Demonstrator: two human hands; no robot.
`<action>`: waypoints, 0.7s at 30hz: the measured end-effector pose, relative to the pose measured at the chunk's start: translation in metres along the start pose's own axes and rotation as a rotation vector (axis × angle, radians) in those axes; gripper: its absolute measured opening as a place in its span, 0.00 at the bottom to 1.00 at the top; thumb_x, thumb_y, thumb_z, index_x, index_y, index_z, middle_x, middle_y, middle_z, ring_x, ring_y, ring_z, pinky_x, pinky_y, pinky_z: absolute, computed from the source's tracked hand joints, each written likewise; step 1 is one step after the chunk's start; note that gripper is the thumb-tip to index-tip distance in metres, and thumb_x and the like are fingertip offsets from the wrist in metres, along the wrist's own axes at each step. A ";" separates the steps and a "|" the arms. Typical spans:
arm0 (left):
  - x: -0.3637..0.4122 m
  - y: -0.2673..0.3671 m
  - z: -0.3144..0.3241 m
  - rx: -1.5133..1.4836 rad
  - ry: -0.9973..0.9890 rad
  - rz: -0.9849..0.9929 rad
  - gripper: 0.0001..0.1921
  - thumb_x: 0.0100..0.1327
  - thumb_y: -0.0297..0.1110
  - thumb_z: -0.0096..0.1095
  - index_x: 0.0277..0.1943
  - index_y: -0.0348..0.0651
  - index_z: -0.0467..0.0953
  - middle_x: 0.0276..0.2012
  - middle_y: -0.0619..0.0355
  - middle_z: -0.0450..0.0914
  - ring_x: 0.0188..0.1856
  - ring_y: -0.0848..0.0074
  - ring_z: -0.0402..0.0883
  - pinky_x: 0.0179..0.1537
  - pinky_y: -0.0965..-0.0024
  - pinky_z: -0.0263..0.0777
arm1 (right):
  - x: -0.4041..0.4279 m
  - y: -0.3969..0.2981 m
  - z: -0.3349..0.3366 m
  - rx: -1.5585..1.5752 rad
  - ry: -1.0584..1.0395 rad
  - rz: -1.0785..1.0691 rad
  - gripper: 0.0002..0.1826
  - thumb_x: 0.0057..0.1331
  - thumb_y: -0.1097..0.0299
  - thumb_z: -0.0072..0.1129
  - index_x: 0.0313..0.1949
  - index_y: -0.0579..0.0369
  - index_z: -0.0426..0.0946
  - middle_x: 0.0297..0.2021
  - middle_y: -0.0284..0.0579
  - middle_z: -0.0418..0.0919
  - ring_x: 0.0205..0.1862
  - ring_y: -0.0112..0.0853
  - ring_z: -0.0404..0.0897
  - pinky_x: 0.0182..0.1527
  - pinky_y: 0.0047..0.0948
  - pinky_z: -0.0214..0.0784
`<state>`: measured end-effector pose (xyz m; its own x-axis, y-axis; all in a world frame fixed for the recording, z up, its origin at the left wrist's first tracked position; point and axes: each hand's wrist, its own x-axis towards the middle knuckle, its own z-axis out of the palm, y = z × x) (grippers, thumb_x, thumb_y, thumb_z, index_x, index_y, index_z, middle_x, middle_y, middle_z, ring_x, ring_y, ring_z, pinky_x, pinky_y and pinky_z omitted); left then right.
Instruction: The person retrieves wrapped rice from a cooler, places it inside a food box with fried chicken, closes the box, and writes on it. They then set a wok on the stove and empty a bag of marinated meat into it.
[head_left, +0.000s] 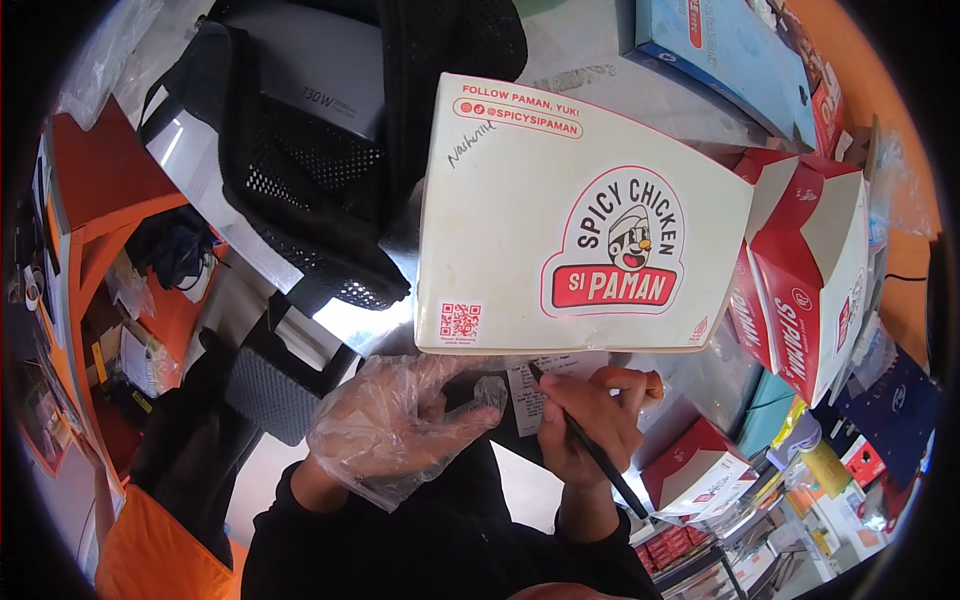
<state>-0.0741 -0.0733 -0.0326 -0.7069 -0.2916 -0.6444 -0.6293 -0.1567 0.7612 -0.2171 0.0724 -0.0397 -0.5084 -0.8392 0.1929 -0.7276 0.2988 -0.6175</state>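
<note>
My left hand (409, 431), in a clear plastic glove, is below the near edge of a white cardboard food box (495, 225), its thumb and fingers curved around a gap. Whether its fingertips touch the box's underside is hidden. The box lid bears printing, a cartoon face and a short handwritten word. My bare right hand (596, 420) grips a black pen (604, 461), its upper end pointing toward the paper. A printed paper slip (525, 412) hangs or lies below the box's near edge, between my hands, partly covered by my right fingers.
A black mesh bag (300, 157) holding a grey box (322, 67) lies at the upper left. Red-and-white cartons (802, 262) stand at the right, with another carton (697, 472) lower down. A blue box (727, 67) lies at the upper right. An orange shelf (112, 210) stands far left.
</note>
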 end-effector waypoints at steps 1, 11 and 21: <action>0.000 -0.002 0.000 0.001 0.001 -0.001 0.25 0.56 0.45 0.65 0.56 0.48 0.72 0.18 0.57 0.75 0.15 0.80 0.70 0.21 0.73 0.64 | -0.003 0.000 -0.001 0.005 0.018 0.014 0.08 0.45 0.73 0.62 0.29 0.50 0.79 0.25 0.27 0.80 0.31 0.28 0.70 0.46 0.33 0.46; -0.001 -0.004 0.005 0.034 0.087 0.118 0.25 0.56 0.43 0.66 0.55 0.44 0.72 0.23 0.56 0.78 0.15 0.80 0.69 0.19 0.75 0.64 | -0.002 -0.003 -0.003 -0.040 -0.001 -0.002 0.05 0.54 0.70 0.58 0.29 0.57 0.78 0.21 0.35 0.79 0.30 0.31 0.67 0.46 0.32 0.50; 0.000 -0.003 0.003 0.066 0.072 0.133 0.24 0.55 0.39 0.67 0.54 0.43 0.73 0.20 0.57 0.76 0.13 0.81 0.65 0.17 0.75 0.61 | -0.004 0.000 -0.007 0.033 -0.019 -0.014 0.04 0.53 0.70 0.59 0.28 0.55 0.78 0.21 0.34 0.79 0.30 0.32 0.68 0.44 0.33 0.51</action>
<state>-0.0736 -0.0700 -0.0355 -0.7617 -0.3727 -0.5300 -0.5537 -0.0503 0.8312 -0.2183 0.0795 -0.0349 -0.4891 -0.8520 0.1869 -0.7186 0.2722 -0.6399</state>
